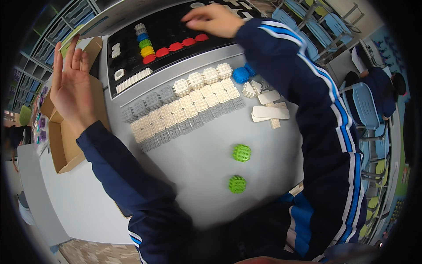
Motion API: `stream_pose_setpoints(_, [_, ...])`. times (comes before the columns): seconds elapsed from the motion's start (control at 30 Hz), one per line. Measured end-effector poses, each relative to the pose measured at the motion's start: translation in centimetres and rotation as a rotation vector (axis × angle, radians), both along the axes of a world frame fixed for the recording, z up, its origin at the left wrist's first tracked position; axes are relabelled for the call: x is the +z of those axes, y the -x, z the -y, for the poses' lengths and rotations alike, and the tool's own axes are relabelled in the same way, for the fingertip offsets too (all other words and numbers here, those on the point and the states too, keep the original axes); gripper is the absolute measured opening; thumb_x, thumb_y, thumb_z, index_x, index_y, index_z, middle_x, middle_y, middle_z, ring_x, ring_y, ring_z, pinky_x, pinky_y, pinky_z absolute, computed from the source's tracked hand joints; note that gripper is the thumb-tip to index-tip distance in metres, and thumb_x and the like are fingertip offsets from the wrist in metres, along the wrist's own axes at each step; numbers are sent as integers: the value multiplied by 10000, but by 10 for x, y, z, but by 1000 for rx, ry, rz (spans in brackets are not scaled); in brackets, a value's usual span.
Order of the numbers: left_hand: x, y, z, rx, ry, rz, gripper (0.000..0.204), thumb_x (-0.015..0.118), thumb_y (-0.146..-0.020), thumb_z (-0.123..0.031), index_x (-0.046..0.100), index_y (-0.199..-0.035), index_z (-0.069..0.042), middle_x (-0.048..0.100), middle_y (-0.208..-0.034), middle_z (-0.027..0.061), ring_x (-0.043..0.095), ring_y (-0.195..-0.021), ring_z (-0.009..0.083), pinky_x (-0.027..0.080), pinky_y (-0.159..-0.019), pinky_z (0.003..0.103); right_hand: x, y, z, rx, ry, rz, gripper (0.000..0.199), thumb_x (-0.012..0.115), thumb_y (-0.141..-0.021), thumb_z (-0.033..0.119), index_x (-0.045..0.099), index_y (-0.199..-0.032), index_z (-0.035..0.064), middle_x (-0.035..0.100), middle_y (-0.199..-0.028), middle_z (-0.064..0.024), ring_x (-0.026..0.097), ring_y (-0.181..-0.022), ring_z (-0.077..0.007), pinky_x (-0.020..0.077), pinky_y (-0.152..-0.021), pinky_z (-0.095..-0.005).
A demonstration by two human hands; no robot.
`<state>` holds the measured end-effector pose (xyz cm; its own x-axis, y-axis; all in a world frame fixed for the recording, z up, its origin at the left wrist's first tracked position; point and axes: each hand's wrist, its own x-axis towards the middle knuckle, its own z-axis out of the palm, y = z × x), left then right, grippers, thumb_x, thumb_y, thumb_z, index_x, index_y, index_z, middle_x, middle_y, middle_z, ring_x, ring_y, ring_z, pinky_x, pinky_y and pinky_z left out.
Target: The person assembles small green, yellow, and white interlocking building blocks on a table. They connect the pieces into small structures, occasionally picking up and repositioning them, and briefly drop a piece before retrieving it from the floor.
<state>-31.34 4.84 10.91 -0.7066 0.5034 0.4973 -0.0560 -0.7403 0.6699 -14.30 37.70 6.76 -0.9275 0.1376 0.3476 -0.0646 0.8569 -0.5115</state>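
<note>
My left hand is raised at the left beside an open cardboard box, its fingers stretched out and holding nothing. At the top, my right hand reaches over a black-lined tray, slightly blurred. Its fingers stretch left, with no object visible in them. Below it in the tray lies a line of red connector blocks. A column of yellow, green, blue and grey blocks meets the line's left end. Two green cube blocks sit apart on the grey table near me.
Rows of white blocks and grey blocks stand before the tray. Right of them are blue blocks and a pile of white plates. Blue chairs and a seated person are at the right.
</note>
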Motion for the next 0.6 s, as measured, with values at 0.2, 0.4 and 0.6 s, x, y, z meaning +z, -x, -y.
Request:
stream_pose_setpoints(0.2, [7,-12,-16,-58,-36,57,501,454,-1034,-165,344,-1456,81,407,-1479,330,574,-1027,204,429,-1032,366,-27,165,94,-246,-52,90,482,740,-799,505,767,-1014,74,734,-999,-192,706,-964,-351,553,-881,-404])
stream_pose_setpoints(0.4, [1,-8,-9,-113,-71,26,540,456,-1032,-176,294,-1478,82,385,-1488,338,568,-1023,208,429,-1012,371,-45,227,166,-642,-142,266,444,738,-803,470,758,-1089,131,707,-1163,-169,538,-1269,-332,332,-1061,-521])
stream_pose_setpoints(0.6, [5,-12,-5,-58,-51,8,581,416,-1045,-168,207,-1516,100,305,-1534,355,519,-1259,249,431,-1000,361,-54,247,165,-684,-4,-5,478,736,-794,478,751,-1107,118,704,-1173,-167,501,-1297,-360,313,-1082,-531])
